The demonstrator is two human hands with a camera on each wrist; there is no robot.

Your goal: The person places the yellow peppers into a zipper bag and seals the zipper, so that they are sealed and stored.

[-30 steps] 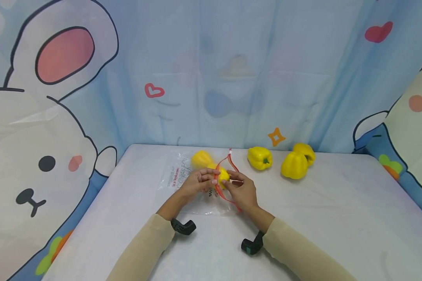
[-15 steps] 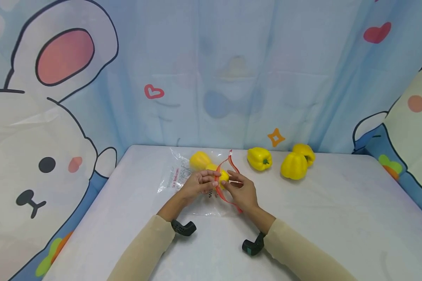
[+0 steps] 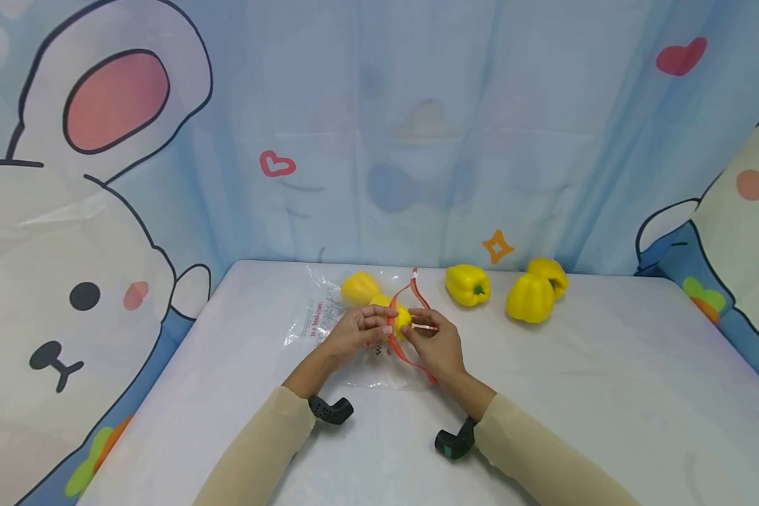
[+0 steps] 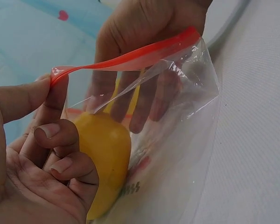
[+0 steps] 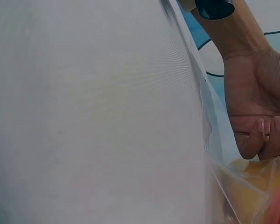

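Note:
A clear zip bag (image 3: 310, 316) with a red zip edge (image 4: 126, 56) lies on the table, its mouth gaping towards the right. My left hand (image 3: 357, 334) pinches the near lip of that red edge between thumb and finger, the other fingers curled below. At the mouth is a yellow bell pepper (image 4: 102, 154), and a second yellow bell pepper (image 3: 359, 288) lies deeper in the bag. From the right, my right hand (image 3: 439, 348) holds the end of the pepper at the mouth, thumb on the near side and fingers beyond; several of these fingers show through the plastic in the left wrist view.
A yellow bell pepper (image 3: 467, 284) with a green stem lies right of the bag. Two others, a front pepper (image 3: 529, 299) and a back pepper (image 3: 549, 274), sit together farther right. A blue printed curtain (image 3: 367, 176) hangs behind the white table (image 3: 575, 393).
The left part of the bag has shifted slightly and its film stands up a little more at the back. Both hands and the peppers stay almost still.

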